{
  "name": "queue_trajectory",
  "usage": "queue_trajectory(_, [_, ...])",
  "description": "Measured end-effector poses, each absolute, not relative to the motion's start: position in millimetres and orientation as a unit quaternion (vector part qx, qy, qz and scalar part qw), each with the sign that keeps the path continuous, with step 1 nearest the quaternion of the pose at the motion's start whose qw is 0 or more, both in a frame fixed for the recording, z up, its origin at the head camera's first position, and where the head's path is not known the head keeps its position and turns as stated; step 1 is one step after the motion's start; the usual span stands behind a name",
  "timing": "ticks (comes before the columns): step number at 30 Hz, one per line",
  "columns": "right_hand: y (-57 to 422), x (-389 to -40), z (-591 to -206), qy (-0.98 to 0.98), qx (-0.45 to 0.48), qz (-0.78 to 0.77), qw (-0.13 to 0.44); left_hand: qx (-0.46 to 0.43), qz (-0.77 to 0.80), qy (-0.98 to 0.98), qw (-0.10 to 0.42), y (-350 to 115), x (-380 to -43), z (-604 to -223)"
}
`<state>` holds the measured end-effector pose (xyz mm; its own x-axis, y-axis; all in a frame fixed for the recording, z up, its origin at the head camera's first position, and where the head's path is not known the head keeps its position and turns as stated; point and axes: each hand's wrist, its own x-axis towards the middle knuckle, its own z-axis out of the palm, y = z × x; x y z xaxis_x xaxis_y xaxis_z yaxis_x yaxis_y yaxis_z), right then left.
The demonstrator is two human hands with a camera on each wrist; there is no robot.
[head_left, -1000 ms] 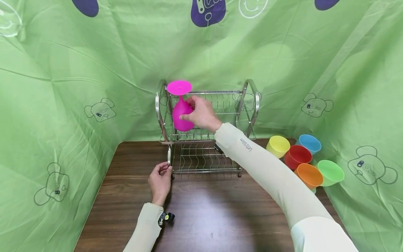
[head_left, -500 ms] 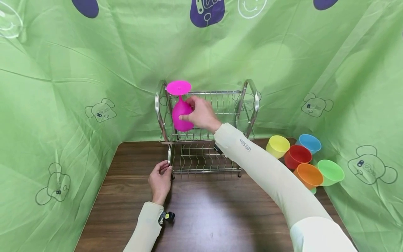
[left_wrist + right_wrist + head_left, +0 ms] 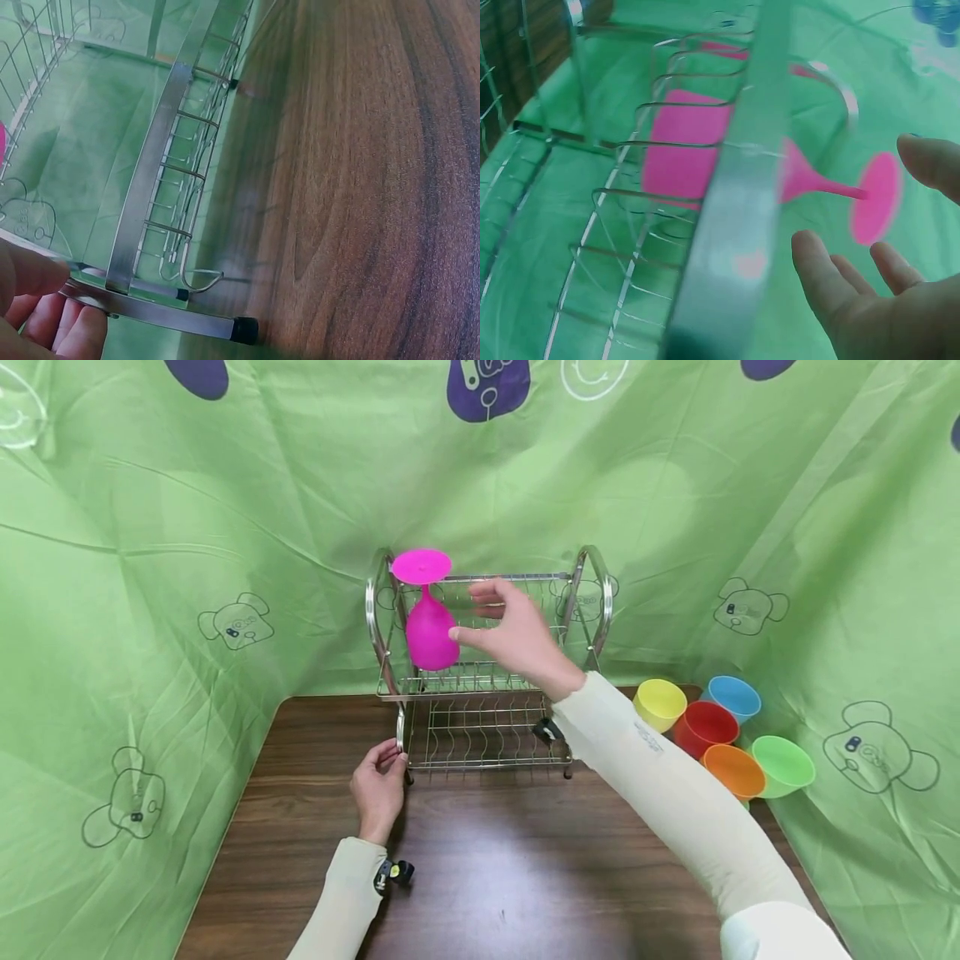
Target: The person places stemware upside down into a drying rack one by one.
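Observation:
An upside-down pink plastic goblet (image 3: 432, 639) stands on the upper tier, left side, of a two-tier metal dish rack (image 3: 606, 606), its round foot uppermost. My right hand (image 3: 521, 635) is just right of the goblet with fingers spread. In the right wrist view, a gap separates that hand (image 3: 877, 307) from the goblet (image 3: 686, 150), whose bowl is partly behind the rack's wires and bar. My left hand (image 3: 378, 793) holds the rack's lower left front leg. The left wrist view shows thumb and fingers (image 3: 82, 334) pinching this metal bar (image 3: 165, 316).
Several coloured cups stand grouped at the right of the wooden table (image 3: 480, 860): yellow (image 3: 660, 706), blue (image 3: 735, 696), red (image 3: 705, 729), orange (image 3: 733, 772) and green (image 3: 782, 767). Green cloth (image 3: 300, 527) walls the table at the back and both sides.
My right hand has let go of the goblet and drawn back to the right, its fingers opening. The goblet stays in the rack. My left hand keeps its hold on the rack.

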<state>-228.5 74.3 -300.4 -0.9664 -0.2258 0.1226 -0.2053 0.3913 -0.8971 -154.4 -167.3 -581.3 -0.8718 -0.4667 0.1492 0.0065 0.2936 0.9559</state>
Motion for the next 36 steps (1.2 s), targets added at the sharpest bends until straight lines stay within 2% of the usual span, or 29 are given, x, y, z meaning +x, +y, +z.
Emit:
queue_trajectory(8, [135,-173,-298,0.793,-0.148,-0.587,-0.066,0.146,-0.579,-0.776,0.203,-168,-155,-580])
queue_trajectory(16, [193,-123,-306,0.794,-0.108,-0.583,-0.136,0.156,-0.568,-0.782,0.204,-169,-155,-579])
queue_trajectory(22, [230,-95,-332,0.755,-0.088,-0.623,-0.182,0.148,-0.564,-0.787,0.201,-168,-153,-579])
queue_trajectory(26, [254,-80,-355,0.725,-0.061,-0.659,-0.193,0.145,-0.563,-0.789,0.197,-168,-153,-581])
queue_trajectory(36, [297,-62,-409,0.741,0.090,-0.626,-0.224,0.138,-0.567,-0.784,0.211,-168,-154,-581])
